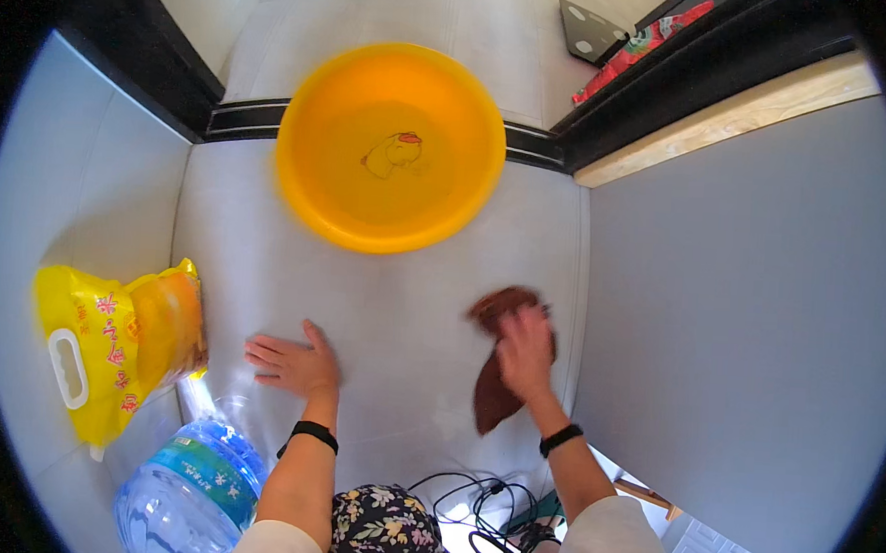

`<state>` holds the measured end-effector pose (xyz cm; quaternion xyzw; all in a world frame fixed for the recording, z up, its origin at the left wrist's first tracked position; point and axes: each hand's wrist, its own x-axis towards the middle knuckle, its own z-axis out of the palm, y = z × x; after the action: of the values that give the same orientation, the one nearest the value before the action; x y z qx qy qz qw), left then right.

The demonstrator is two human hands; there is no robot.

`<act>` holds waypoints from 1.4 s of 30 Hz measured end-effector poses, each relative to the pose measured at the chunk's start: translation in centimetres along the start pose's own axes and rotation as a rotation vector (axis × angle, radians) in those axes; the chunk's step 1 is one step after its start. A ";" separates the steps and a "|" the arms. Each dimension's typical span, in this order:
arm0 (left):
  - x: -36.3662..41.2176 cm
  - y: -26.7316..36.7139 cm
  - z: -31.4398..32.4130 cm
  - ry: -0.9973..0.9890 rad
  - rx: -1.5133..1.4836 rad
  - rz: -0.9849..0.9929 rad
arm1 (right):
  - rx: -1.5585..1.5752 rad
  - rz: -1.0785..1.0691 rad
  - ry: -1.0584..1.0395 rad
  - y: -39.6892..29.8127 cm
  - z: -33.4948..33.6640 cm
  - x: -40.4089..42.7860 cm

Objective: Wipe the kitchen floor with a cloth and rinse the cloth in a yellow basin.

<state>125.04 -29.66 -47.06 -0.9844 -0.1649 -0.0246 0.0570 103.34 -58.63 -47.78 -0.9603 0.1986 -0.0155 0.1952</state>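
Observation:
My left hand (293, 362) is planted on the grey tiled floor (403, 319), fingers spread, with nothing in it. To the right, close to the grey panel, my right hand (526, 352) holds a bunched dark brown cloth (498, 399) against the floor. Motion blurs that hand and the cloth's far end, and the fingers partly cover the cloth. Ahead of both hands sits a round orange plastic basin (307, 209) over a black door track. A cartoon duck is printed on its bottom, and it seems to hold some water.
A yellow grain bag (120, 350) with a white handle leans at the left wall, near a large clear water bottle (184, 492). Black cables (503, 497) lie by my knee. A grey panel (743, 292) bounds the right. Beyond the track are a scale (591, 30) and a red packet (643, 50).

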 end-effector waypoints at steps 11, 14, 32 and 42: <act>0.1 -3.7 -1.9 -0.015 -0.176 0.053 | -0.016 -0.103 0.158 -14.8 2.2 8.6; 0.4 -6.8 -1.7 0.019 -0.325 0.101 | 0.128 -0.314 0.015 -21.8 3.5 3.6; 5.2 -14.5 -0.6 0.025 -0.271 0.080 | 0.186 -0.497 0.016 -38.8 13.1 25.7; 8.3 -16.0 -0.6 0.051 -0.303 0.076 | 0.223 -1.072 -0.423 -36.1 6.9 15.0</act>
<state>127.59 -12.07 -44.29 -0.9862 -0.1205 -0.0720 -0.0873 131.44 -31.44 -41.09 -0.8826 -0.3608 0.0594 0.2954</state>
